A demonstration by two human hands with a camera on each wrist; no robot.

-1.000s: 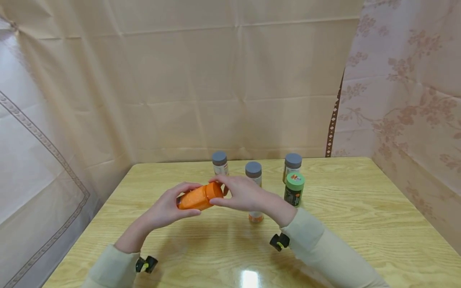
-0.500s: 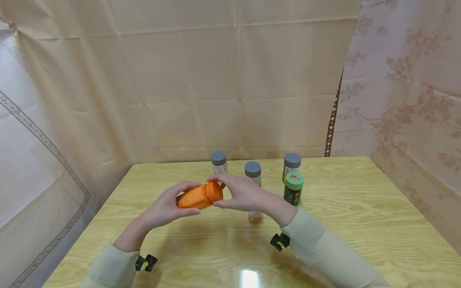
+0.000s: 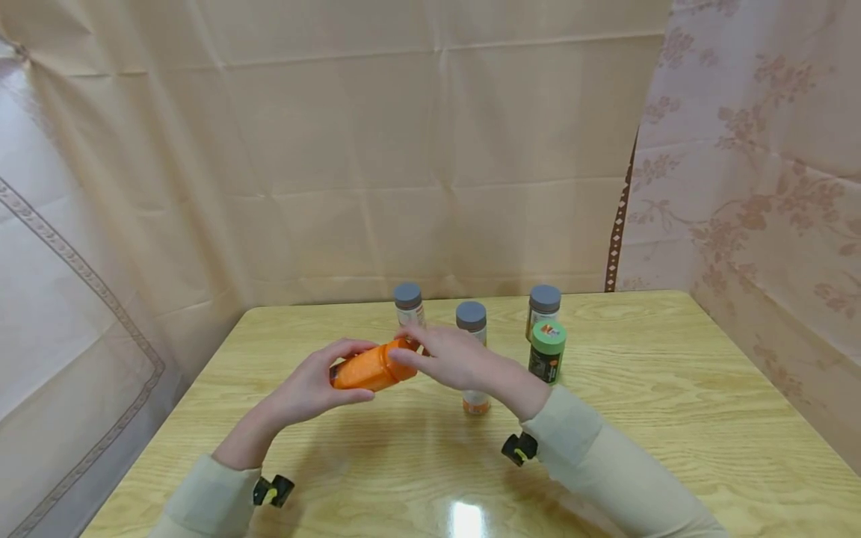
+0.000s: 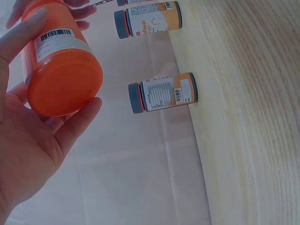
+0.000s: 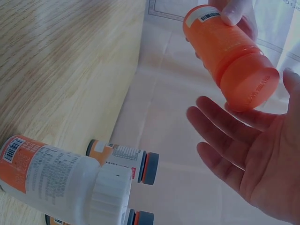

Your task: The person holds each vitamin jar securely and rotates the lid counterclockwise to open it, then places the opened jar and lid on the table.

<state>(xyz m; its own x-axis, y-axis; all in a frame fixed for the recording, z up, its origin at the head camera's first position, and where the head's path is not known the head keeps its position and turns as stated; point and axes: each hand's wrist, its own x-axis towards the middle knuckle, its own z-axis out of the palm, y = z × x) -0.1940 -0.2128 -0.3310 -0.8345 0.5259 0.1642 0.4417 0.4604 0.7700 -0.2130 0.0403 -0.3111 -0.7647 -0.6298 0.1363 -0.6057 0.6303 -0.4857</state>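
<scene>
My left hand (image 3: 312, 385) grips the body of an orange bottle (image 3: 363, 369) from the left, thumb on the near side. The bottle is held above the table, tilted with its orange cap (image 5: 248, 82) toward my right hand (image 5: 262, 145). In the right wrist view that hand's fingers are spread and loosely bent at the cap; the index finger lies at its edge and the thumb stands slightly off it. A white barcode label and the round base (image 4: 65, 84) of the bottle face the left wrist camera.
Grey-capped bottles (image 3: 408, 297) (image 3: 471, 317) (image 3: 544, 299) stand upright toward the back of the wooden table (image 3: 639, 396). A green-lidded dark jar (image 3: 548, 351) is at the right. Behind my right hand stands a white-capped bottle (image 5: 61, 176) with an orange label. Cloth (image 3: 336, 149) hangs behind.
The right thumb and fingers have shifted around the cap, with the thumb now across it in the head view. The left hand and bottle stay nearly still.
</scene>
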